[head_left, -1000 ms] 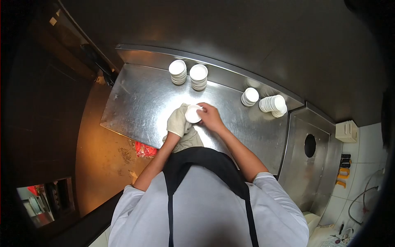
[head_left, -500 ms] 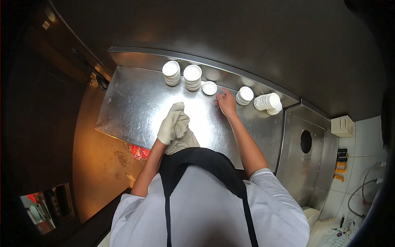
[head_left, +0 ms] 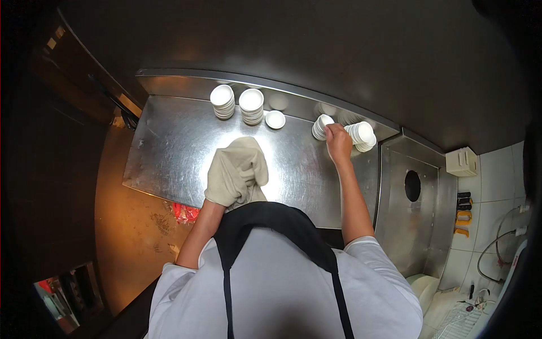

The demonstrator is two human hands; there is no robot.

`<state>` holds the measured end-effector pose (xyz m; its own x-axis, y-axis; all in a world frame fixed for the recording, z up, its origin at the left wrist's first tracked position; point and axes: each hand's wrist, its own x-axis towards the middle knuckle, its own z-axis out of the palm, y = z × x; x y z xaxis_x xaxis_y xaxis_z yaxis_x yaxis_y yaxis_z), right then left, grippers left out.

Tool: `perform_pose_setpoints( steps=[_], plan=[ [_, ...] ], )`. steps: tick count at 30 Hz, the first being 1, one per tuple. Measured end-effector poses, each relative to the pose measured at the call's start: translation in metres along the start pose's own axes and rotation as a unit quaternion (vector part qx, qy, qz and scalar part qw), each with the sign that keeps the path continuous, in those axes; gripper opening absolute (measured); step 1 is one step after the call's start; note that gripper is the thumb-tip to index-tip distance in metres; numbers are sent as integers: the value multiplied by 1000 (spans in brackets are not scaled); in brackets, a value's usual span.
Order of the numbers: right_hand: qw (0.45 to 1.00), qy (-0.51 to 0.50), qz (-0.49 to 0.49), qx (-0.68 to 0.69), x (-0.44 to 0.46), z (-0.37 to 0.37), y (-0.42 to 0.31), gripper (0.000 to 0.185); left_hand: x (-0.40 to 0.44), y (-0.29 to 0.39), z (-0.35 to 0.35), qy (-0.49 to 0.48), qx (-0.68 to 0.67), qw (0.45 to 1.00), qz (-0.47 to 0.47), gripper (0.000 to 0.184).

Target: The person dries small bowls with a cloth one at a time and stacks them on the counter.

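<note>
A beige cloth (head_left: pixel 237 169) wraps my left hand (head_left: pixel 223 183) and hides its fingers, above the front of the steel counter (head_left: pixel 299 181). My right hand (head_left: pixel 339 141) is at a short stack of small white dishes (head_left: pixel 319 129), its fingers pinched at the rim of the top one. A single small dish (head_left: pixel 275 120) lies to the left of that stack. Two taller stacks, one middle (head_left: pixel 252 107) and one far left (head_left: pixel 222 103), stand along the back edge. Just right of my right hand is a leaning group of dishes (head_left: pixel 361 134).
A raised steel backsplash (head_left: pixel 197 77) runs behind the stacks. On the right, a lower steel section (head_left: pixel 409 226) has a round dark hole (head_left: pixel 412 186). A cream box (head_left: pixel 461 163) and yellow-handled tools (head_left: pixel 463 217) are by the tiled wall. A red package (head_left: pixel 185 213) shows below the counter's left edge.
My right hand has moved right, from beside the single dish to the short stack, and its fingers have closed. The cloth now spreads more widely over my left hand.
</note>
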<state>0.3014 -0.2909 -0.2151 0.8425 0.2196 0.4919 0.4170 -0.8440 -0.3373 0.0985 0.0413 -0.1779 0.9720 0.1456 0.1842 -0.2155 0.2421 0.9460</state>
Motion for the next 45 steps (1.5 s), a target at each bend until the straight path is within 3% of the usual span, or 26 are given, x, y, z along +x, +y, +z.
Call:
perform_pose_setpoints(
  steps=[1, 2, 4, 5, 6, 7, 10, 12, 14, 16, 18, 20, 21, 22, 23, 24, 25, 26, 29, 32, 33, 35, 38, 40, 43, 45],
  plan=[
    [994, 1, 90, 68, 1, 4, 4, 17, 1, 1, 1, -17, 259, 962, 87, 36],
    [974, 1, 180, 135, 4, 6, 4, 19, 2, 6, 4, 13, 495, 851, 176, 34],
    [906, 32, 311, 286, 5, 10, 4, 21, 1, 4, 2, 37, 395, 910, 123, 33],
    [858, 62, 351, 370, 6, 13, 3, 22, 0, 1, 1, 61, 242, 966, 62, 32],
    [800, 91, 387, 449, 6, 16, 1, 23, -1, -2, 0, 74, 129, 989, 15, 32],
    [793, 119, 380, 461, 3, 22, -3, 23, -2, -6, -1, 98, 18, 995, -30, 31],
    [833, 117, 308, 444, -12, 10, -68, 21, -4, -12, -3, 116, -49, 991, -55, 30],
    [869, 17, 237, 434, -37, 8, -113, 21, -4, -17, -2, 124, -15, 991, -37, 29],
    [860, -144, 153, 466, -63, 9, -155, 29, -4, -28, -1, 144, 38, 989, -10, 29],
    [852, -231, 76, 464, -67, -11, -198, 42, -6, -40, -5, 173, 4, 985, -21, 28],
    [876, -253, 94, 400, -74, 4, -192, 54, -11, -40, -29, 191, -201, 958, -78, 29],
    [893, -287, 64, 340, -76, 10, -190, 64, -21, -53, -83, 196, -483, 845, -121, 30],
    [898, -309, 27, 313, -77, 8, -192, 69, -9, 12, -56, 319, -393, 843, -180, 31],
    [900, -330, -11, 284, -80, 7, -193, 73, -12, 11, -71, 326, -397, 845, -148, 31],
    [907, -308, -112, 264, -90, 16, -191, 80, -18, 9, -93, 331, -401, 846, -116, 31],
    [913, -282, -197, 219, -100, 25, -195, 72, -19, 14, -102, 336, -405, 847, -82, 31],
    [891, -325, -247, 200, -104, 32, -192, 63, -19, 17, -106, 388, -408, 825, -43, 29],
    [864, -367, -295, 180, -101, 28, -197, 54, -17, 23, -103, 379, -355, 854, -18, 28],
    [857, -380, -272, 220, -100, 53, -188, 37, -15, 29, -108, 386, -272, 881, 18, 21],
    [891, -266, -157, 332, -84, 24, -216, 33, -16, 57, -78, 341, -124, 932, 19, 18],
    [898, -229, -154, 344, -75, 13, -228, 33, -19, 53, -82, 287, -271, 919, -16, 19],
    [894, -158, -203, 366, -59, -7, -250, 38, -13, 48, -59, 330, -170, 928, -22, 20],
    [876, -91, -354, 314, -38, -17, -272, 44, -11, 37, -19, 322, -235, 916, -45, 25],
    [906, -126, -301, 269, -46, -5, -273, 40, -6, 48, -3, 251, -90, 963, -32, 35],
    [934, -198, -159, 252, -60, 13, -272, 28, -7, 71, 22, 152, 135, 979, -6, 51],
    [886, -286, -73, 358, -54, 20, -263, 27, -10, 66, 24, 176, 95, 979, -28, 44]
  ],
)
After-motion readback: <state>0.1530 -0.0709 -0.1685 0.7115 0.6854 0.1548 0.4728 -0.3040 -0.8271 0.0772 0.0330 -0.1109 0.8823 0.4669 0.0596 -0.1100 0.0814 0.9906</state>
